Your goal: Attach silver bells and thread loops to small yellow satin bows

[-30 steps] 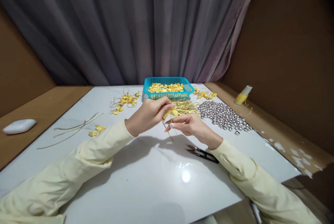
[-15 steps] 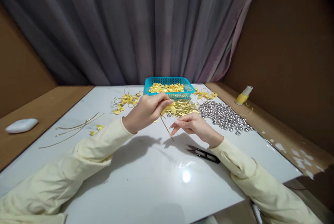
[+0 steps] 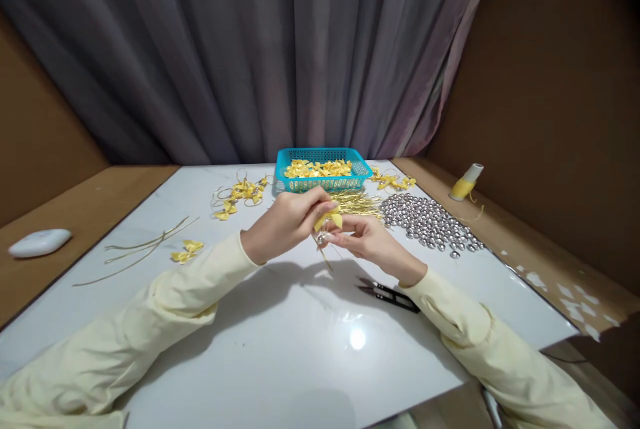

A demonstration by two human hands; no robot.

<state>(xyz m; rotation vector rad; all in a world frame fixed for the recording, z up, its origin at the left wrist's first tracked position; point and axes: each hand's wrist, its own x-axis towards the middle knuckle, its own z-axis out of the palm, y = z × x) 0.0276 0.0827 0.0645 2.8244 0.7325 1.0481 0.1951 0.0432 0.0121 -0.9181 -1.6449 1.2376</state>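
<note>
Far out to the left of the fingers lies a smooth white object (image 3: pixel 40 243), then some loose gold cords (image 3: pixel 150 242) and a loose yellow bow (image 3: pixel 186 251) on the white surface (image 3: pixel 280 362). Nearer, just beyond the left wrist, is a tangle of looped bows (image 3: pixel 245 190).

The left hand (image 3: pixel 285 221) has its fingers closed in a pinch on a yellow ribbon bow (image 3: pixel 336 218), held up off the surface between the two hands. A silver bead (image 3: pixel 321 238) sits just below it, at the fingertips of the right hand (image 3: pixel 380 246), which are almost shut; whether they grip it or only touch it, I can't tell. A gold cord (image 3: pixel 327 260) dangles beneath. If the left pinch slackened, I'd expect the bow to twist or drop; a tug on the cord could pull bead and ribbon out of line.

Beyond the fingers stands a blue basket (image 3: pixel 283 182) of bows, with gold strands (image 3: pixel 357 202) in front. Nearer than the right hand lie black thread snips (image 3: pixel 395 298), close enough for a lowered wrist to catch. Farther right, a sleeve sweeping sideways could scatter the heaped beads (image 3: pixel 430 219)
</note>
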